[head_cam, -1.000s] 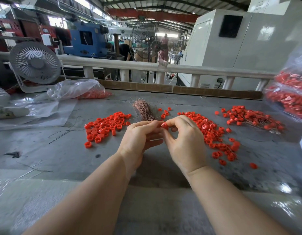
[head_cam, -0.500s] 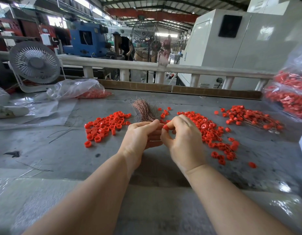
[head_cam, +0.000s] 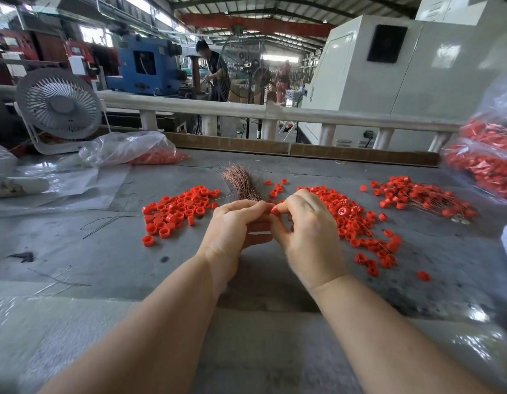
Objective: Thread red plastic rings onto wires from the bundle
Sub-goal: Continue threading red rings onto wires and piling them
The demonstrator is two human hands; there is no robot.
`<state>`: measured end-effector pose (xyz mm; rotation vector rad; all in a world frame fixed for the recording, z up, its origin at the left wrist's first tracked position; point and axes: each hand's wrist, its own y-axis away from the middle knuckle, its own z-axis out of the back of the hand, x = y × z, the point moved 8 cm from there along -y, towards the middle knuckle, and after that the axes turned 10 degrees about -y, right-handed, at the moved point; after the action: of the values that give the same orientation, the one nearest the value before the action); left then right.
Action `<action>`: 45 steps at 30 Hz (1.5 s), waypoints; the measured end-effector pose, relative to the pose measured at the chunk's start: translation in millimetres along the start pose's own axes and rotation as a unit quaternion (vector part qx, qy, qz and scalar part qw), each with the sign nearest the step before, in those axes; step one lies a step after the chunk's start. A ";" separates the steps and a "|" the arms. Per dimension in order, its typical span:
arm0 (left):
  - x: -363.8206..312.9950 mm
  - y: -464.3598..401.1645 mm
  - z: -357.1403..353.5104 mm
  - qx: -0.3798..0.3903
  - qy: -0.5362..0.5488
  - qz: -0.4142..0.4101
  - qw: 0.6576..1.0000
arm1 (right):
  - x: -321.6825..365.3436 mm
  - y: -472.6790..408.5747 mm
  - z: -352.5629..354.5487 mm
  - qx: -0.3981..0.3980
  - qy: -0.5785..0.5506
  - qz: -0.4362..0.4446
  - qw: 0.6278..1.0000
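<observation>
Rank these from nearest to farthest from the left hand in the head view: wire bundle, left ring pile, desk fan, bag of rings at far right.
From the left hand:
1. Wire bundle: just beyond the fingers, centre.
2. Left ring pile: on the table, to its left.
3. Desk fan: back left corner.
4. Bag of rings: far right edge.

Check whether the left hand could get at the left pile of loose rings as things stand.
Probably yes: the ring pile lies on open table just left of the left hand, nothing between. But its fingers are closed against the right hand around one ring.
</observation>
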<state>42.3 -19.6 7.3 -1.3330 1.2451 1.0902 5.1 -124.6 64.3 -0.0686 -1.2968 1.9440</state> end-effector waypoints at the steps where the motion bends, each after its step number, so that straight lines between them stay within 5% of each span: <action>1: 0.9 -0.7 -0.2 0.004 0.011 0.004 1.000 | 0.5 -0.1 0.2 -0.001 -0.002 0.005 1.000; 14: 8.9 -3.9 -2.0 0.040 0.074 0.034 0.996 | 7.3 0.3 3.6 0.002 0.013 0.039 0.999; 36: -8.3 0.1 2.0 -0.025 -0.066 -0.086 0.994 | -5.4 -0.7 0.0 0.006 -0.059 -0.014 0.998; 45: -10.8 1.2 5.1 -0.045 -0.079 -0.094 0.991 | -19.6 -1.0 7.9 -0.063 -0.102 -0.065 0.991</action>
<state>40.3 -13.2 17.3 -1.3731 0.9443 1.1058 15.8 -142.7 61.8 0.1513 -1.5178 1.7935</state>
